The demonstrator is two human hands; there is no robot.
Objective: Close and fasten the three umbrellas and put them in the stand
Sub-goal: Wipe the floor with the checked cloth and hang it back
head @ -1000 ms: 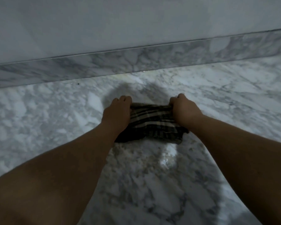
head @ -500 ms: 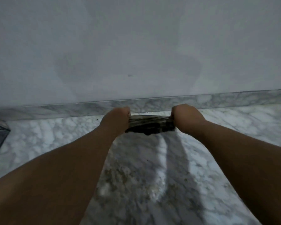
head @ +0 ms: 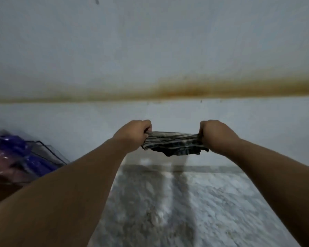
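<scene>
Gripping striped umbrella fabric [head: 174, 143] stretched between fists; left hand [head: 133, 134] pinching one end; right hand [head: 215, 133] other.

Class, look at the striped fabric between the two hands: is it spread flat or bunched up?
Bunched. The striped fabric hangs gathered in folds, pulled between the left hand and right hand, each gripping one end.

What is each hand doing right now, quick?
Left hand: closed, gripping one end of the striped fabric bundle.
Right hand: closed, gripping the bundle's other end.
</scene>
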